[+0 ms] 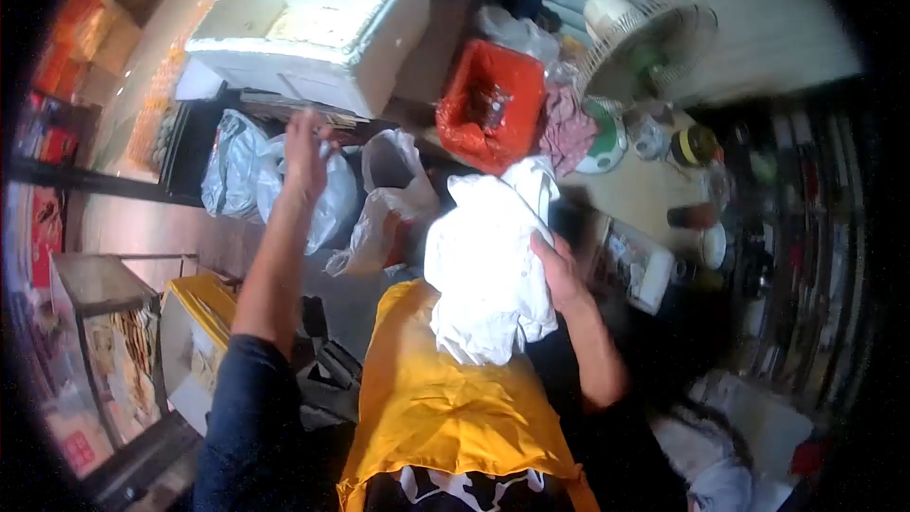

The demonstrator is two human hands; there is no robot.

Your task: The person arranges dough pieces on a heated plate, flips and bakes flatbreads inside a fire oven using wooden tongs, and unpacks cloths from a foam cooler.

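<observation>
Covering the wearer's lap, a yellow apron (445, 417) is lying nearest, and the white bundle (488, 265) is hanging just over its far edge. The right hand (561, 275) is holding the bundle by its right side, fingers curled around that edge. Glare is hiding the surface, so I cannot tell cloth from thin plastic. Judging by its creases and drooping lower end, it is probably behaving as something light, limp and hard to break, perhaps slippery if plastic; a gathered fold along the side is seeming the surest place for gripping, with a palm supporting the loose end.

Farther out, the left hand (305, 152) is hovering about a grey plastic bag (332, 199), its blurred fingers loosely extended and visibly grasping nothing. A white plastic bag (393, 166) is standing beside it. Beyond these, a white foam box (391, 52), a red bin (517, 147) and a fan (649, 47) are standing.
</observation>
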